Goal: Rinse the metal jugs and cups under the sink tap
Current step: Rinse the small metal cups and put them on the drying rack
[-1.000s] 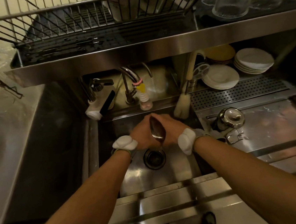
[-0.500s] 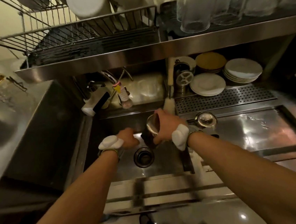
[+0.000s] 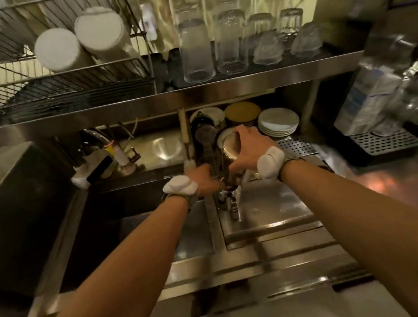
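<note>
My right hand (image 3: pixel 249 149) grips a metal cup (image 3: pixel 228 147), tilted with its mouth toward me, above the draining board (image 3: pixel 267 204) to the right of the sink (image 3: pixel 142 224). Below it a small metal jug (image 3: pixel 229 198) stands on the board. My left hand (image 3: pixel 204 182) reaches to this jug's rim; its fingers are blurred, so its hold is unclear. The curved tap (image 3: pixel 97 136) is at the back left, well away from both hands.
Upturned glasses (image 3: pixel 196 51) line the steel shelf overhead, with white cups (image 3: pixel 79 42) in a wire rack to their left. Stacked plates (image 3: pixel 277 121) and a brush (image 3: pixel 185 140) sit behind the hands. A carton (image 3: pixel 367 100) and a perforated tray (image 3: pixel 384 142) stand at the right.
Both hands moved from over the sink drain to the right, over the draining board. My right hand carried the metal cup along; my left hand let go of it and reached the standing jug.
</note>
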